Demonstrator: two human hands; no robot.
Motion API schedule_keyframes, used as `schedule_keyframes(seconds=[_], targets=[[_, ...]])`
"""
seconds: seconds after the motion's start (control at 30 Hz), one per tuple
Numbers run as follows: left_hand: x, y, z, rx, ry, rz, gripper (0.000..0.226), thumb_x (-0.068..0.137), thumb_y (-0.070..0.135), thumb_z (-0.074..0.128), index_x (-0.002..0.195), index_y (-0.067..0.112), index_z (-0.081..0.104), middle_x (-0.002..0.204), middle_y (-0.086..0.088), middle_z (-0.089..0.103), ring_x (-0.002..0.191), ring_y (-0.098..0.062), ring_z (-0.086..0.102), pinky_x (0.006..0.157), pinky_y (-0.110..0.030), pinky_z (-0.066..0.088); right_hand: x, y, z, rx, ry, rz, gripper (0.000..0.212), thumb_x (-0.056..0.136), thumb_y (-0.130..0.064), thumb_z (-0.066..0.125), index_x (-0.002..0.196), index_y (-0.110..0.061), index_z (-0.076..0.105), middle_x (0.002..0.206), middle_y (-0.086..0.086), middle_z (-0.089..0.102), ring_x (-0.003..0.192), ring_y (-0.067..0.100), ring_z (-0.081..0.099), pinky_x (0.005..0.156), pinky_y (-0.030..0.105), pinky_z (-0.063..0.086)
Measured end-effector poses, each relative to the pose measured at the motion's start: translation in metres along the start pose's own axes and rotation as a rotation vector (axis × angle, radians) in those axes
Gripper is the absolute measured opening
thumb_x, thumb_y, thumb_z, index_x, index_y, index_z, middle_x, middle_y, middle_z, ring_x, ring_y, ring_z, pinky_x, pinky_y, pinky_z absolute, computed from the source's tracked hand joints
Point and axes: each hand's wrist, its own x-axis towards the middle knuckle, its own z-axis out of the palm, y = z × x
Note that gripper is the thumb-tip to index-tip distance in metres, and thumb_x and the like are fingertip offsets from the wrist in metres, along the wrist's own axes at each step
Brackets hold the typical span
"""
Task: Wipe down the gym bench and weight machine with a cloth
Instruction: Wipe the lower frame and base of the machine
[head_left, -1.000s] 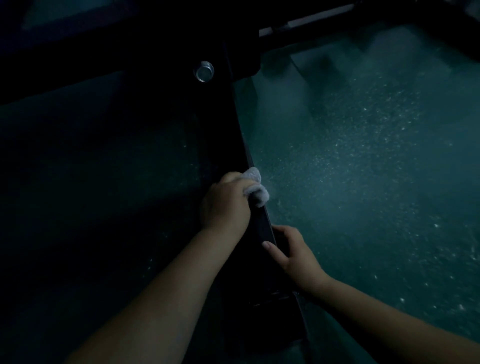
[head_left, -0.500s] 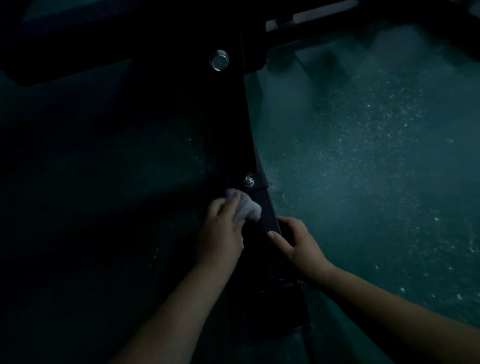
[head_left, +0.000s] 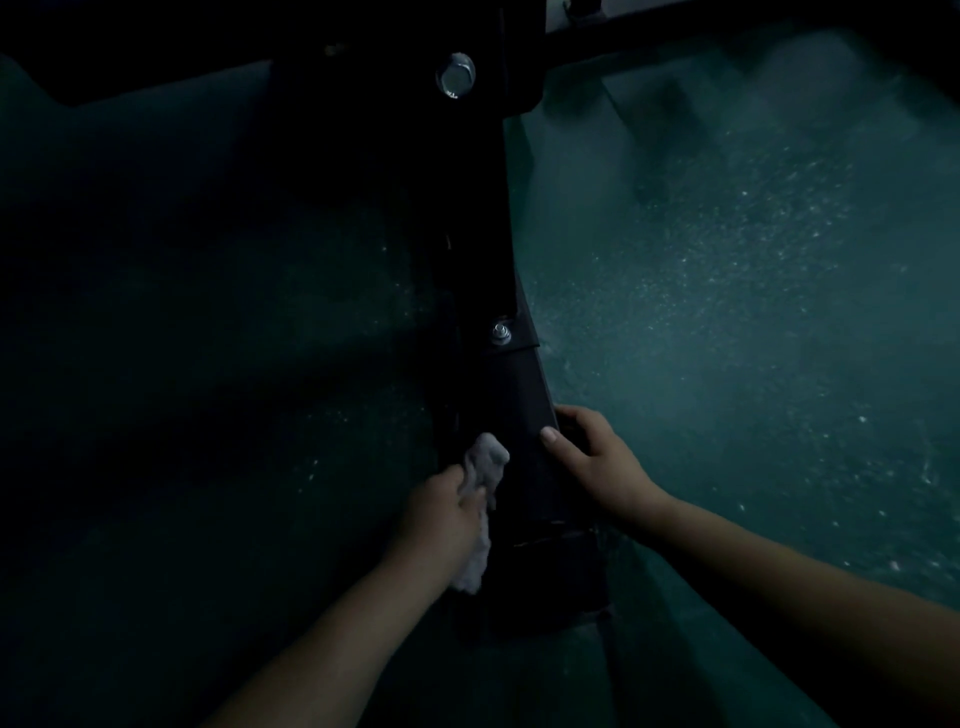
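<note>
A black metal frame beam (head_left: 514, 395) of the gym machine runs from the top centre down toward me in dim light. My left hand (head_left: 441, 514) grips a pale grey cloth (head_left: 483, 467) against the beam's left face, with the cloth's tail hanging below my fist. My right hand (head_left: 597, 462) holds the beam's right edge, thumb lying on its top face and fingers curled round its side. A small bolt (head_left: 501, 332) sits on the beam above both hands.
A large shiny bolt head (head_left: 455, 77) marks the joint at the top, where a dark crossbar (head_left: 727, 31) leads off to the right. Speckled teal rubber floor (head_left: 727, 291) lies on both sides of the beam; the left side is in deep shadow.
My left hand has drawn the cloth down the beam toward me, uncovering the small bolt. My right hand has kept its hold on the beam's right edge.
</note>
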Motion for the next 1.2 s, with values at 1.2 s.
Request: schedule_keyframes(seconds=[1.2], targets=[[-0.45, 0.137, -0.158, 0.188, 0.061, -0.154, 0.048, 0.089, 0.031, 0.059, 0.132, 0.016, 0.042, 0.118, -0.009, 0.057, 0.087, -0.024, 0.051, 0.071, -0.032, 0.044, -0.389, -0.337, -0.117, -1.037, -0.358, 0.021, 0.032, 0.089, -0.031, 0.054, 0.121, -0.026, 0.058, 0.125, 0.011, 0.051, 0.113, 0.034, 0.053, 0.097, 0.041, 0.045]])
